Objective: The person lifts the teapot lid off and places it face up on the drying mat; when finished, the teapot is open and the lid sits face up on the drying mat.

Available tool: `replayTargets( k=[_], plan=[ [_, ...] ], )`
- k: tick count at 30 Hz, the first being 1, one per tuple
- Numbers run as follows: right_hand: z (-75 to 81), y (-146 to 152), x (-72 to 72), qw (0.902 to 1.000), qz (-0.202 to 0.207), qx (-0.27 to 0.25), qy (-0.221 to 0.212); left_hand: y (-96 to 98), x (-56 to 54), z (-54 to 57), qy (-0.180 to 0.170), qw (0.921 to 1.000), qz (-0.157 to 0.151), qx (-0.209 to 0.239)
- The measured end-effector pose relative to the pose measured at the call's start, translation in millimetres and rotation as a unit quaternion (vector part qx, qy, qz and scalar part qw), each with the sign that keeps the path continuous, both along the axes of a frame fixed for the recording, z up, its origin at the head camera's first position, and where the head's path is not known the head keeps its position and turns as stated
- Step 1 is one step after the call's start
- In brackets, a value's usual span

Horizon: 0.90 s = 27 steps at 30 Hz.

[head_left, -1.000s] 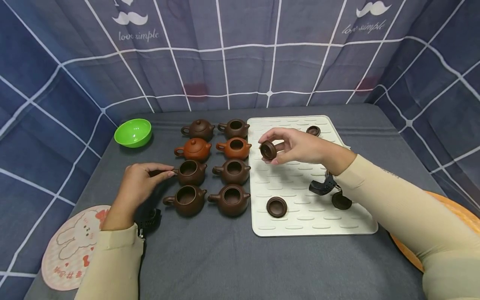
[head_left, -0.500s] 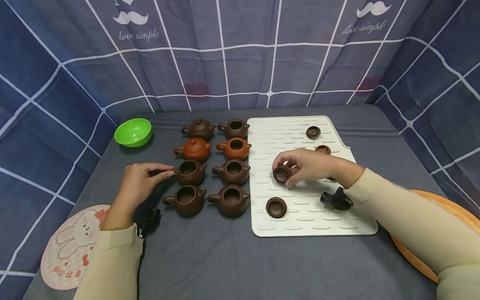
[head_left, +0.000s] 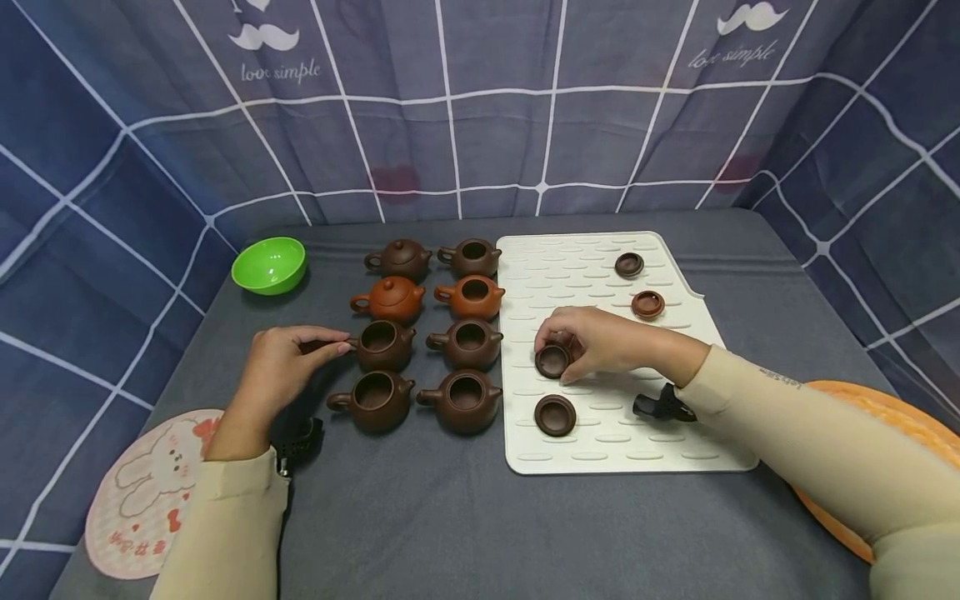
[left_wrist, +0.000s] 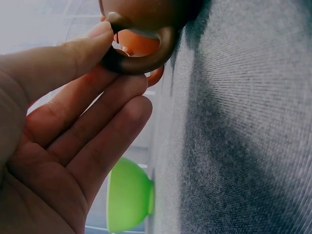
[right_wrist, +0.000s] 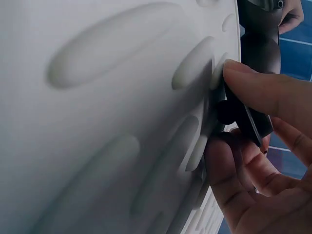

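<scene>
My left hand (head_left: 283,371) pinches the handle of a dark brown lidless teapot (head_left: 381,344) between thumb and fingers; the left wrist view shows the curved handle (left_wrist: 146,63) up close. With my right hand (head_left: 600,337) I hold a dark brown teapot lid (head_left: 552,361), upside down, low over the white mat (head_left: 525,450). In the right wrist view the lid's knob (right_wrist: 226,112) points at the mat, thumb on one side and fingers on the other. Another upturned lid (head_left: 555,415) lies just in front of it on the mat.
Behind the held teapot stand two teapots with lids on, one dark brown (head_left: 402,259), one orange (head_left: 393,298). Several lidless teapots (head_left: 466,402) fill the rest of both rows. An orange lid (head_left: 648,305) and a dark lid (head_left: 629,265) lie farther back. A green bowl (head_left: 270,265) stands back left.
My right hand has come down toward the front of the mat with the lid, then shifted slightly left. My left hand has stayed on the teapot handle.
</scene>
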State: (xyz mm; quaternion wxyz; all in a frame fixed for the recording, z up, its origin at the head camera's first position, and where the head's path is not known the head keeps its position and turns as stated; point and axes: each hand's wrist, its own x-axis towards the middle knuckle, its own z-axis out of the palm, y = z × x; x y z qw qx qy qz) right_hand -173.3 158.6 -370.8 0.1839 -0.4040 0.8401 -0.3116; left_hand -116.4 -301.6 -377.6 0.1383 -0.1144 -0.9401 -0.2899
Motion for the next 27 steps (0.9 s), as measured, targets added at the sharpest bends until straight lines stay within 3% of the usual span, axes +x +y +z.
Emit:
replayTargets(
  k=[12,27],
  plan=[
    [7.7,6,0.4,0.9997,-0.012,-0.008,-0.019,-0.2,0.6,2.2,-0.006,1.0000,0.004,-0.005],
    [17.2,8,-1.2,0.9998,-0.019,-0.007,0.004,0.7,0.0,0.8,-0.011,0.9999,0.005,-0.007]
  ],
)
